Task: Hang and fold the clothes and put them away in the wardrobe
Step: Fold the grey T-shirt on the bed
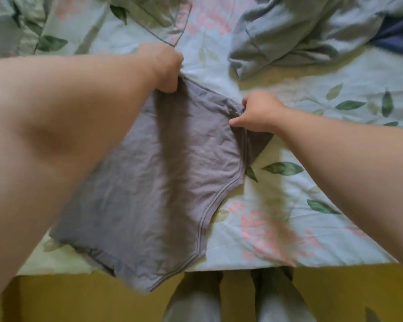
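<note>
A grey-mauve garment (168, 173) lies spread on the bed (277, 240), running slantwise from the far middle down to the near edge, where its stitched hem corner hangs just past the edge of the floral sheet. The left hand (163, 68) is closed on the garment's far corner, with the cloth bunched under the curled fingers. The right hand (258, 112) pinches the cloth at a seam on its right side, thumb pointing inward. To the right of the garment the sheet is bare as far as the near edge, which gives open room on that side. On the left, the person's forearm covers most of the bed. Beyond the right hand, well apart from the held piece, sits a crumpled pale blue-grey garment (300, 36), and a dark blue cloth (396, 36) lies against its far right side. A floral piece with dark piping (137, 15) lies past the left hand, near its knuckles. Below the bed edge a yellow surface shows, and the person's legs (196, 298) in pale trousers stand close against it.
</note>
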Available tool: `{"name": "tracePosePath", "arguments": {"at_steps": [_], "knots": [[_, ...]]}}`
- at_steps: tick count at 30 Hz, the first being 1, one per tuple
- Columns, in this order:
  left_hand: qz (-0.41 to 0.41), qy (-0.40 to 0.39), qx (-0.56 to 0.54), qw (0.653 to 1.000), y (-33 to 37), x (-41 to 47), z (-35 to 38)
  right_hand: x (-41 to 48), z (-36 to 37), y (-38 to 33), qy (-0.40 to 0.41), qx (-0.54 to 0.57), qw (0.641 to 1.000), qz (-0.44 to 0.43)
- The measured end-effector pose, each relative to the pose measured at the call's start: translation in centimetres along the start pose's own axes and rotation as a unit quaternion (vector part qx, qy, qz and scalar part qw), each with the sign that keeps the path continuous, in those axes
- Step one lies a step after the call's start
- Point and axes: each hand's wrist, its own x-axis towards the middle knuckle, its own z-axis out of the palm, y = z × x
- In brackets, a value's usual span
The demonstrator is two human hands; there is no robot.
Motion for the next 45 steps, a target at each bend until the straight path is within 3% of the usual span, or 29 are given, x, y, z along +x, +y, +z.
{"name": "tracePosePath", "arguments": {"at_steps": [6,14,22,24,26,28,30,37,43,45], "knots": [[0.043,-0.140,0.091,0.985,-0.3,2.3,-2.9,-0.9,-0.7,0.6,-0.019,0.065,0.996,-0.055],[0.076,-0.181,0.196,0.961,-0.3,3.3,-2.7,-1.1,-1.3,1.1,-0.054,0.093,0.990,-0.089],[0.030,-0.199,0.163,0.966,-1.6,3.1,-4.5,-1.2,-1.3,1.9,-0.046,0.049,0.991,-0.117],[0.008,-0.151,0.139,0.979,-2.4,3.2,-5.1,-1.0,-1.9,2.4,-0.012,0.039,0.994,-0.102],[-0.014,-0.054,0.110,0.992,-2.7,3.1,-6.1,-0.4,-3.4,3.1,0.050,0.059,0.995,-0.064],[-0.016,0.055,0.092,0.994,-2.6,2.9,-7.1,0.2,-5.3,3.9,0.113,0.059,0.991,-0.038],[-0.010,0.111,0.070,0.991,-2.6,2.4,-8.0,0.2,-7.1,4.3,0.137,0.030,0.989,-0.045],[-0.062,0.199,-0.075,0.975,-4.9,-4.9,-5.4,-8.5,-6.4,-3.1,0.079,0.007,0.982,-0.171],[-0.087,0.352,-0.221,0.905,-6.5,-18.5,5.6,-17.9,4.2,-12.4,-0.044,-0.056,0.954,-0.292],[-0.118,0.368,-0.259,0.885,-5.7,-23.2,10.1,-19.8,8.3,-14.5,-0.088,-0.088,0.945,-0.303]]}}
